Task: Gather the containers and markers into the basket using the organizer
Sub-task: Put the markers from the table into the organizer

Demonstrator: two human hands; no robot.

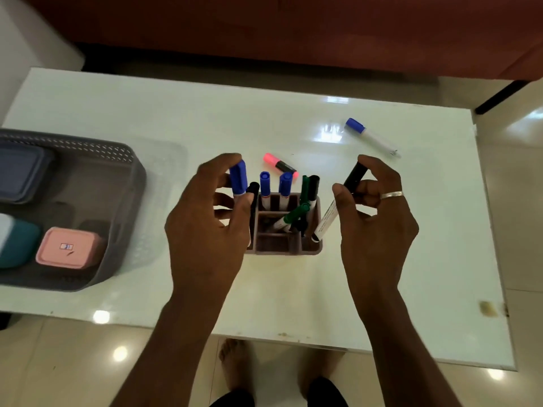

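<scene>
A brown organizer (282,245) with several compartments stands mid-table, holding blue, green and black markers. My left hand (205,227) grips a blue-capped marker (238,177) over the organizer's left side. My right hand (376,218) holds a black-capped marker (338,205) whose lower end rests in the organizer's right compartment. A pink highlighter (280,165) lies behind the organizer. Another blue-capped marker (371,137) lies at the far right. The grey basket (126,183) at the left holds a pink container (69,248), a teal container (17,245) and a dark blue container (20,174).
The white glossy table (293,289) ends close to me and at the right (484,201). A red-brown sofa (293,30) stands behind it. My bare feet (235,365) show on the tiled floor under the near edge.
</scene>
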